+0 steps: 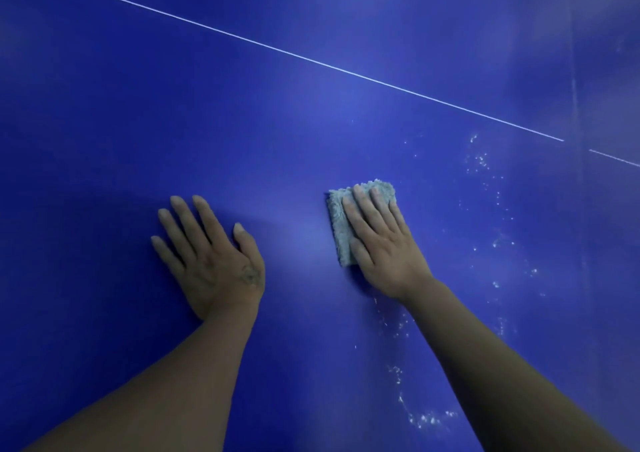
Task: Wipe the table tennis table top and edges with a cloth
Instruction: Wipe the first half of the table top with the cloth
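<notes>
The blue table tennis table top (277,122) fills the whole view. A small folded grey-green cloth (337,223) lies flat on it right of centre. My right hand (384,240) presses flat on top of the cloth, fingers extended and pointing away from me, covering most of it. My left hand (211,254) rests flat on the bare table surface to the left of the cloth, fingers spread, holding nothing.
A thin white line (311,59) crosses the table diagonally from upper left to right. White specks and smears (485,174) are scattered on the surface right of and below the cloth. A faint vertical seam (575,105) runs near the right edge.
</notes>
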Demonstrator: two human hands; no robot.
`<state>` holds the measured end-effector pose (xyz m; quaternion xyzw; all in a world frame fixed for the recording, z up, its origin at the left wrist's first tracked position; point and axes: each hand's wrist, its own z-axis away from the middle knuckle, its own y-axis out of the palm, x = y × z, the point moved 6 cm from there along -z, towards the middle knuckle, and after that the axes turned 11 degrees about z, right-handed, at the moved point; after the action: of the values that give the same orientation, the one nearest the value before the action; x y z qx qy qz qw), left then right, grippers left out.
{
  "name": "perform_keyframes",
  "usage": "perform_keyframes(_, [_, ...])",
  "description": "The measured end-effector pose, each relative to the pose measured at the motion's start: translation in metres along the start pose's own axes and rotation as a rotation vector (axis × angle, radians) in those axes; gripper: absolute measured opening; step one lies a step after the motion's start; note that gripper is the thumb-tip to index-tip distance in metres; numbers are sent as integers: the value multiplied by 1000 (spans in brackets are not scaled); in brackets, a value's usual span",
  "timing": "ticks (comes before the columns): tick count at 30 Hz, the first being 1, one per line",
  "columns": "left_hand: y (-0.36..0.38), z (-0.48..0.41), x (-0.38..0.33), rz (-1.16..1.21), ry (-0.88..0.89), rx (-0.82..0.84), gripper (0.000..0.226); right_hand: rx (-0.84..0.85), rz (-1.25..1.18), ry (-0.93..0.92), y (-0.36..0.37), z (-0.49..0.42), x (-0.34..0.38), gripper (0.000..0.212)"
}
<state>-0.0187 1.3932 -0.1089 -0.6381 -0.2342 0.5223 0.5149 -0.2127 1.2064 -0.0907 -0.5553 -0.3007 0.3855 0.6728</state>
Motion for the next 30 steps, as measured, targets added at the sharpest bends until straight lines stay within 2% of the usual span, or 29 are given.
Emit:
perform_keyframes(3, [6, -2, 0, -30, 13, -9, 72, -51, 83, -28, -4, -26, 0, 62])
perform_keyframes(8, [7, -1, -3, -29, 15, -25, 73, -139, 42, -40, -20, -113, 31, 67])
perform_keyframes(11, [7, 0, -3, -45, 26, -27, 74, -109, 33, -13, -27, -165, 41, 72])
perform_keyframes(13, [6, 1, -2, -55, 20, -19, 74, -87, -57, 42, -30, -183, 21, 72])
perform_keyframes(16, [5, 1, -4, -48, 9, -8, 75, -93, -98, 206, -25, -176, -37, 72])
perform_keyframes(20, [4, 0, -4, -35, 15, -7, 74, -68, -91, 417, -9, -117, -112, 71])
perform_keyframes(23, [3, 0, -4, -24, 11, -12, 75, -28, -109, 556, -1, -80, -143, 70])
perform_keyframes(26, [3, -1, -3, -28, -3, -4, 75, 1, -99, 604, 1, -85, -137, 69])
perform_keyframes(30, [3, -1, -4, -48, -5, 9, 75, -56, -95, 475, -12, -141, -80, 70])
